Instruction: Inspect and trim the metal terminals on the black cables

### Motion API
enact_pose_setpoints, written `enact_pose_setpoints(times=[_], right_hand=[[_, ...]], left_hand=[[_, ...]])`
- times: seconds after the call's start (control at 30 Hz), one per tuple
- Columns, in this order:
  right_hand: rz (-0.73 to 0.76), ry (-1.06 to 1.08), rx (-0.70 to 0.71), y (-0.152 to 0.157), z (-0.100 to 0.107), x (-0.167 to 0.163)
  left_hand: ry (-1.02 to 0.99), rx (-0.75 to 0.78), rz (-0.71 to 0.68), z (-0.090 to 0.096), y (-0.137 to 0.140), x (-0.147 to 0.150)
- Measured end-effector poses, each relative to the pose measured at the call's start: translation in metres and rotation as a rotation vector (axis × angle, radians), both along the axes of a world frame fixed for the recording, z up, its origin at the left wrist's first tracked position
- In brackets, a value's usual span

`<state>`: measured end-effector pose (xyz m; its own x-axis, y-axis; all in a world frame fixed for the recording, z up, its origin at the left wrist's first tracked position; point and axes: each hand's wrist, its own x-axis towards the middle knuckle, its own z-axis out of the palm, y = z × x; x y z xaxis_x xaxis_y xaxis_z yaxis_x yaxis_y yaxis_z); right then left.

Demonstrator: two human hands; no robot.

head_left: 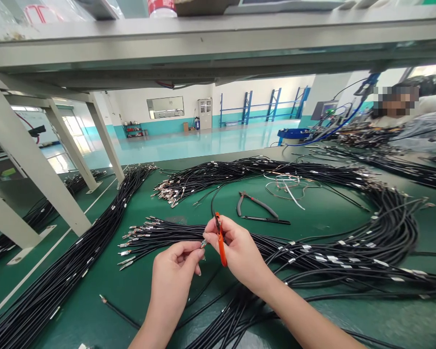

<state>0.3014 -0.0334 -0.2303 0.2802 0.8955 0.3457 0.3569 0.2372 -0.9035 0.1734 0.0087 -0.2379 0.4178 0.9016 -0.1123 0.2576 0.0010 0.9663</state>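
Observation:
My left hand (176,269) pinches a small metal connector (203,244) at a cable end between thumb and fingertips. Close against it, my right hand (240,252) is closed round a small hand tool with orange handles (222,245), its dark head pointing up; whether it is snips or scissors is hard to make out. The right fingertips also meet the connector end. Behind both hands lies a bundle of black cables (189,231), its metal-tipped ends fanned to the left. Beyond the right hand, grey-handled cutting pliers (256,206) rest spread on the green table beside a thin black tool (265,220).
More black cable bundles lie left (105,237), behind (247,169) and right. Pale wire scraps (290,186) are near the back bundle. White metal posts (39,160) stand at left, and a shelf beam (218,43) crosses overhead. Another person (396,104) is at the far right.

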Motion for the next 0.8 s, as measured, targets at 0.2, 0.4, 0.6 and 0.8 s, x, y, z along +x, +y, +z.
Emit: enact_pose_setpoints(times=[0.2,0.4,0.6,0.8], right_hand=[[0.022,0.073,-0.022,0.0016,-0.0009,0.0019],[0.039,0.126,-0.039,0.0024,-0.0015,0.0029],[0.052,0.195,-0.047,0.0029,-0.0016,0.0035],[0.064,0.233,-0.072,0.0041,-0.0023,0.0042]], left_hand=[[-0.021,-0.04,-0.043,-0.003,0.0026,0.0006],[-0.045,-0.058,-0.056,-0.0016,0.0004,0.0003],[-0.052,-0.054,-0.041,-0.0013,-0.0002,-0.0005],[-0.047,-0.042,-0.043,-0.003,0.0002,-0.0008]])
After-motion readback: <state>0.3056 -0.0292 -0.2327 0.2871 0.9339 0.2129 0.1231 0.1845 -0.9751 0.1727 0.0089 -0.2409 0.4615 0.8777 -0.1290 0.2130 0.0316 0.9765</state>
